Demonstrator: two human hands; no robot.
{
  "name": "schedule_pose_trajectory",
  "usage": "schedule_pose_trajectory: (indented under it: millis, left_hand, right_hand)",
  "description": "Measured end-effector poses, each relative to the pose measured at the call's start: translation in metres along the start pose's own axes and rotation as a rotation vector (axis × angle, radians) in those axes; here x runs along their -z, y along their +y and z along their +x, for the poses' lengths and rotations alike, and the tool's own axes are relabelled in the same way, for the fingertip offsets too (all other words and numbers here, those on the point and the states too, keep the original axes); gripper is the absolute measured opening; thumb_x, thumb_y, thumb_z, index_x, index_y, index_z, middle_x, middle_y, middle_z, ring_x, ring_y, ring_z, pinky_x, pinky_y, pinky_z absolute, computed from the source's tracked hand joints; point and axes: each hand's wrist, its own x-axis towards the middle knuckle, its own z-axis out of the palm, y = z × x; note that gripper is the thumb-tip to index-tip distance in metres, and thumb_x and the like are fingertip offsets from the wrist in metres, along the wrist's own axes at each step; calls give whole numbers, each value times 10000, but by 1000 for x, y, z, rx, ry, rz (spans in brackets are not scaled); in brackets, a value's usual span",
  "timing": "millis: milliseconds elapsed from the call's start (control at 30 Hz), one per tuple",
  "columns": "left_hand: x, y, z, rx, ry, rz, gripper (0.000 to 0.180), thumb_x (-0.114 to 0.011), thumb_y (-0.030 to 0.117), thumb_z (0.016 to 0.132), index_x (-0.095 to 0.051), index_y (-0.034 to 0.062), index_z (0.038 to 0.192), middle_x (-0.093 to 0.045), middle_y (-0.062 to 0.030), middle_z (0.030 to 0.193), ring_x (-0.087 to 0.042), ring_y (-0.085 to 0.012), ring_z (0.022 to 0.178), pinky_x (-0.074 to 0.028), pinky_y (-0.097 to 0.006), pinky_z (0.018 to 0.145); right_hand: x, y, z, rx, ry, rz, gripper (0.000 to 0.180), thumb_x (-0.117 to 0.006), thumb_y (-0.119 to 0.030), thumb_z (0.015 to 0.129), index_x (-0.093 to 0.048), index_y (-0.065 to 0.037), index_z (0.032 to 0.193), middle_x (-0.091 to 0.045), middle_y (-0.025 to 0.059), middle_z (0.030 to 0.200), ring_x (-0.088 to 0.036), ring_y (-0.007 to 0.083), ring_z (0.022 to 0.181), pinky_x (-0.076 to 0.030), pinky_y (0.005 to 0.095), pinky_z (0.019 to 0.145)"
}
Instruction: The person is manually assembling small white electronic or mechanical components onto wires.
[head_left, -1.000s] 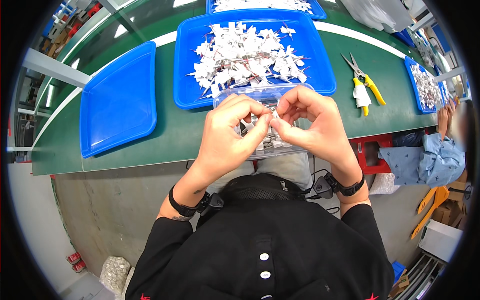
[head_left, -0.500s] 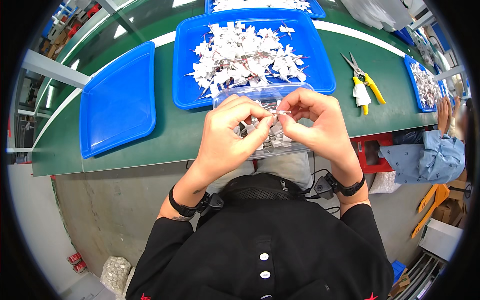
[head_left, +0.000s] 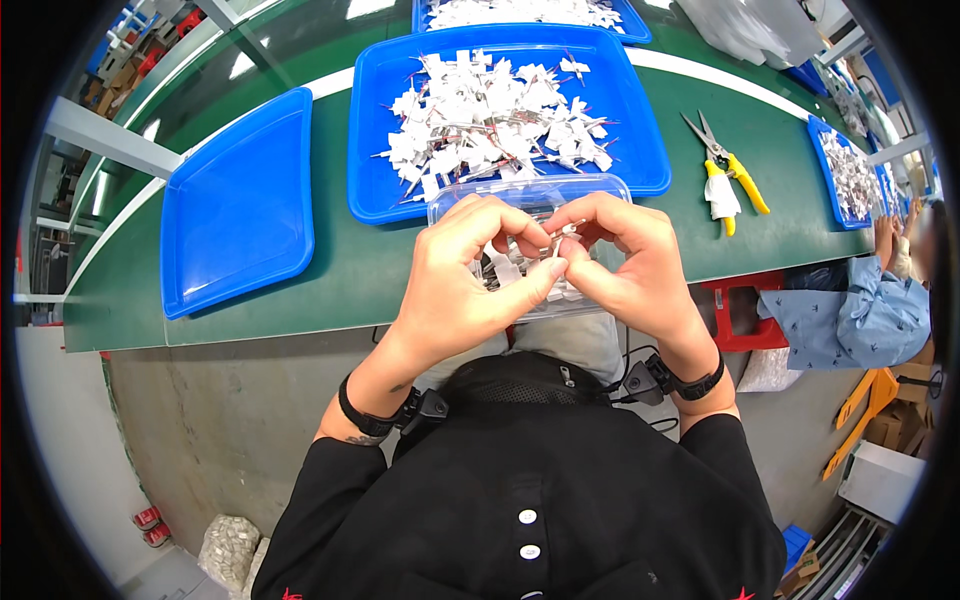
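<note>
Between the two hands, just above the near edge of the green surface (head_left: pixel 300 290), sits a small white piece with thin wire leads (head_left: pixel 556 252), pinched over a clear plastic box (head_left: pixel 530 195). The left hand (head_left: pixel 465 280) has its thumb and forefinger closed on the piece from nine o'clock, and the right hand (head_left: pixel 630 265) meets it from three o'clock, fingers curled and closed on the same piece; exactly how each fingertip sits on it is too small to tell. The piece looks very light, its paper-like tab soft and easily creased and its leads thin enough to bend, so it likely wants a gentle pinch on the flat white tab rather than on the wires.

At twelve o'clock from the hands, touching the far side of the clear box, a large blue tray (head_left: pixel 640 150) holds a heap of similar white pieces (head_left: pixel 500 130). At nine o'clock lies a second blue tray (head_left: pixel 240 200). At two o'clock, yellow-handled snips (head_left: pixel 725 165) rest on the surface beside a bit of white wrap. Further toward three o'clock another blue tray (head_left: pixel 850 175) holds more small parts, and beyond it a co-worker's sleeve (head_left: pixel 860 310) in light blue shows at the rim.
</note>
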Motion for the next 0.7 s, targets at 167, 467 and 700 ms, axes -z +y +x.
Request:
schedule_pose_trajectory:
  millis: [167, 467, 700]
  left_hand:
    - [0, -4, 0, -33, 10, 17, 158, -778, 79, 713, -678, 49, 832, -651, -30, 766, -543, -156, 699, -445, -291, 634]
    - [-1, -9, -4, 55, 69, -83, 96, -731, 43, 784, -700, 34, 875, -654, -27, 787, -532, -110, 696, -429, -258, 636]
    - [-1, -7, -3, 38, 101, -115, 114, -731, 61, 819, -709, 22, 924, -652, -20, 801, -508, -82, 684, -414, -237, 633]
  right_hand:
    - [-1, 5, -2, -45, 18, 79, 118, -609, 7, 847, -655, 24, 954, -688, 71, 822, -631, 94, 684, -511, 249, 644]
    - [-1, 6, 1, -37, 79, 43, 84, -623, -39, 910, -631, 30, 957, -671, 72, 875, -583, 89, 702, -480, 243, 642]
    - [5, 7, 7, 4, 79, -14, 118, -640, -81, 925, -602, 26, 892, -606, 50, 769, -507, 92, 647, -430, 248, 594]
